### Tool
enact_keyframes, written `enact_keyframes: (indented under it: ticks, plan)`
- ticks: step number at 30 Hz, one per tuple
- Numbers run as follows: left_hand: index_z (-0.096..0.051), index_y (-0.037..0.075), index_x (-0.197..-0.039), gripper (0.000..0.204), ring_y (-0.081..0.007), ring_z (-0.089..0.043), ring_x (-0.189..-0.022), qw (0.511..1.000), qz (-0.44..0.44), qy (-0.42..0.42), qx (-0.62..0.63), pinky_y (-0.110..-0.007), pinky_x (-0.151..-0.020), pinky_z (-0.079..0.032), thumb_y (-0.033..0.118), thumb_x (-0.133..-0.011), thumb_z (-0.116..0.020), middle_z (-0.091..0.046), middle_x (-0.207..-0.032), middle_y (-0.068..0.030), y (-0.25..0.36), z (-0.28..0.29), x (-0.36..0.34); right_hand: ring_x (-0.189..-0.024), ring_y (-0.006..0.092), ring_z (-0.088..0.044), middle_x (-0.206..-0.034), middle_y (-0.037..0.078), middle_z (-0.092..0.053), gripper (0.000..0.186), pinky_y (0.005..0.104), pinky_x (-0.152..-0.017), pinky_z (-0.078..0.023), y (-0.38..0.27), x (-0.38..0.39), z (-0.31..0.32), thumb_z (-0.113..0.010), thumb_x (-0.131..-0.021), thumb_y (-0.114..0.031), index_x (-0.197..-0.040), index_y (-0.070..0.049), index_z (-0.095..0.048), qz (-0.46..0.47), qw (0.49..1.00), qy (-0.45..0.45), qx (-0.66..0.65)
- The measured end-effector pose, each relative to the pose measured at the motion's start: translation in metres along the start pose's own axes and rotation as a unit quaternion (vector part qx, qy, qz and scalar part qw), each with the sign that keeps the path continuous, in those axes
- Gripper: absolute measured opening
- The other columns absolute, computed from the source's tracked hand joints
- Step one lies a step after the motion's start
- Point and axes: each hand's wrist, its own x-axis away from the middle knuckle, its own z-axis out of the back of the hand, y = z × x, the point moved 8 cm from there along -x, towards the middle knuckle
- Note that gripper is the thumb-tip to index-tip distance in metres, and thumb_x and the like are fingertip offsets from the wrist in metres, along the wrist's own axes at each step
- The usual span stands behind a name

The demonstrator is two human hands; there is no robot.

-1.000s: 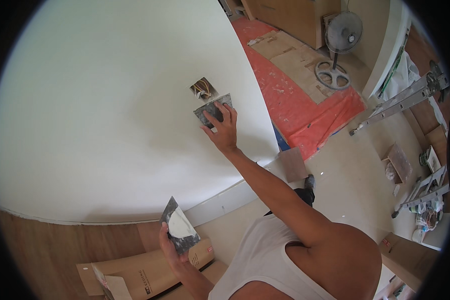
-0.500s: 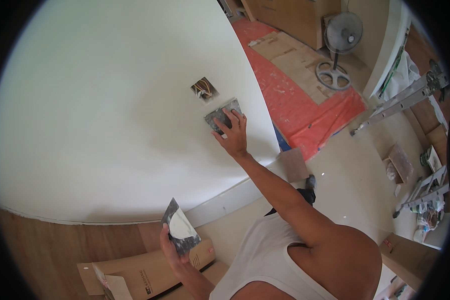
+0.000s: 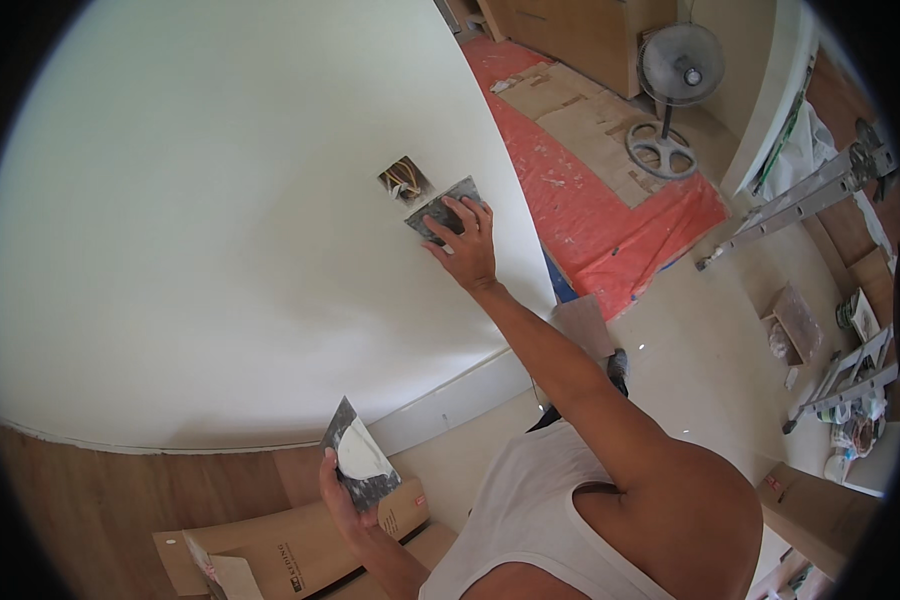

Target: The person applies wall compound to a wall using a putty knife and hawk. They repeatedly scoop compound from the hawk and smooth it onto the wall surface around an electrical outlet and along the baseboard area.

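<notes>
The right blade [image 3: 435,208] is held up at the white wall [image 3: 220,200], just below and to the right of the square opening [image 3: 403,180], in which loose wires [image 3: 404,188] are seen. Its long edge is slanted, from lower left to upper right, and its left end is brought nearest the opening. The opening is approached more closely by the right hand [image 3: 472,245] than by the left hand [image 3: 346,508], which is kept well apart, lower and to the left. The right fingers are spread over the blade's face; whether the whole edge is pressed to the wall cannot be told. The left blade [image 3: 373,489] is gripped by its lower edge, its point tipped upward, and white paste [image 3: 362,452] is carried on it.
</notes>
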Motion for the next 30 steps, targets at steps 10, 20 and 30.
enact_keyframes:
  ticks: [10,20,30]
  plan:
    - [-0.057,0.001,-0.119,0.035,-0.0217,-0.068,-0.093,1.0,0.002,-0.009,0.0,-0.038,-0.075,-0.058,0.028,-0.096,-0.055,-0.067,-0.108,-0.0092,0.001,-0.002,0.0,-0.126,0.0315,-0.041,-0.137,0.004,-0.049,0.041,0.0518,-0.106,-0.033,0.003,0.025,0.027,-0.075,-0.076,-0.018,-0.116,-0.021,-0.068,-0.039,0.996,-0.073,0.026]
    - [-0.057,0.003,-0.122,0.035,-0.0202,-0.066,-0.096,0.995,0.038,-0.041,0.088,-0.038,-0.08,-0.056,0.031,-0.1,-0.053,-0.066,-0.113,-0.0057,-0.046,-0.048,-0.013,-0.089,0.0176,-0.062,-0.106,0.017,-0.068,0.038,0.0305,-0.085,-0.048,-0.009,0.055,0.054,-0.051,-0.1,-0.025,-0.129,-0.001,-0.058,-0.3,0.891,-0.166,-0.297]
    - [-0.053,0.004,-0.126,0.038,-0.0192,-0.061,-0.108,0.987,0.013,-0.001,0.162,-0.036,-0.09,-0.053,0.033,-0.101,-0.048,-0.062,-0.12,-0.0076,-0.049,-0.061,-0.023,-0.107,0.0273,-0.066,-0.124,0.01,-0.064,0.053,0.0329,-0.084,-0.056,-0.177,0.056,0.107,-0.062,-0.08,0.008,-0.129,-0.012,-0.06,0.012,0.885,-0.322,-0.335]
